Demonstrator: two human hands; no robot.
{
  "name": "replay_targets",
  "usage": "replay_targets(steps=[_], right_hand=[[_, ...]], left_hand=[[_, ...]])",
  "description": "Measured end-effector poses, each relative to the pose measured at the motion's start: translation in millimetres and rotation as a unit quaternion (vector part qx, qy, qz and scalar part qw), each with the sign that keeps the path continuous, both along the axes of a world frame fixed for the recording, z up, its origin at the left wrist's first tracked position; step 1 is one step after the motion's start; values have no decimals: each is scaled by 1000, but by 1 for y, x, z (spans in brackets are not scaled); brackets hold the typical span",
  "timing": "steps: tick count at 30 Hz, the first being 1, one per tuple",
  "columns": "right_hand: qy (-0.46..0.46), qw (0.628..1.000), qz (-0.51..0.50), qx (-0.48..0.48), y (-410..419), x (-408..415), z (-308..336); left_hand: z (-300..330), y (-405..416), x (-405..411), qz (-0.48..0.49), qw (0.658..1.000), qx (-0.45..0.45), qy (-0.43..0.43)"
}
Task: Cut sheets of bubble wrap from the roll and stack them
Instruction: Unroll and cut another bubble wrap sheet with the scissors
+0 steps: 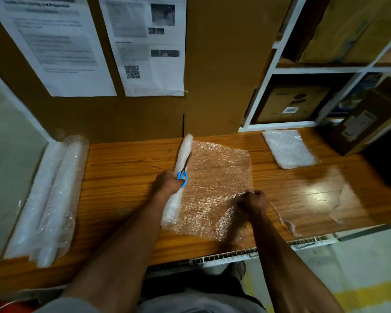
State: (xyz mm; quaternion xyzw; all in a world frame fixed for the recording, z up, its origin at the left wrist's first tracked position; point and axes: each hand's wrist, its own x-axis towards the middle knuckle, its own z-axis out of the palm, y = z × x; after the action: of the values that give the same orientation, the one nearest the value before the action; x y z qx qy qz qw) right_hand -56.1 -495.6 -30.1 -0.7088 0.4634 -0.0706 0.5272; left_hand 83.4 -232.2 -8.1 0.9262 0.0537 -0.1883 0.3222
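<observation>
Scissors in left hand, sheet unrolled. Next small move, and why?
Probably open the scissors and start cutting along the roll. The left hand holds them with blades lying on the roll; the right hand pinches the uncut sheet's edge.

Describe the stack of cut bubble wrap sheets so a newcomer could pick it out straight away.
Start at the wooden table and go to its far right corner, just below the white shelving. The stack of cut sheets lies flat there, a small whitish rectangle. Unlike the unrolled sheet at the centre or the spare rolls at the left, no hand touches it and it is neither rolled nor spread wide.
</observation>
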Motion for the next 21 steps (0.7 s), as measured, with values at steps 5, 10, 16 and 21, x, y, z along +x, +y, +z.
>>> replay_targets(steps=[5,10,16,21], right_hand=[[4,999,-9,-49,-16,-15,-17],[45,997,20,-53,-29,-26,-67],[37,999,19,-34,-17,-45,-21],[44,995,2,-93,-15,-48,-7]], left_hand=[[12,-17,-13,51,997,-30,-41],[6,-40,-32,70,947,-291,119],[-5,-19,-44,99,945,-266,162],[2,9,-37,117,989,-84,39]])
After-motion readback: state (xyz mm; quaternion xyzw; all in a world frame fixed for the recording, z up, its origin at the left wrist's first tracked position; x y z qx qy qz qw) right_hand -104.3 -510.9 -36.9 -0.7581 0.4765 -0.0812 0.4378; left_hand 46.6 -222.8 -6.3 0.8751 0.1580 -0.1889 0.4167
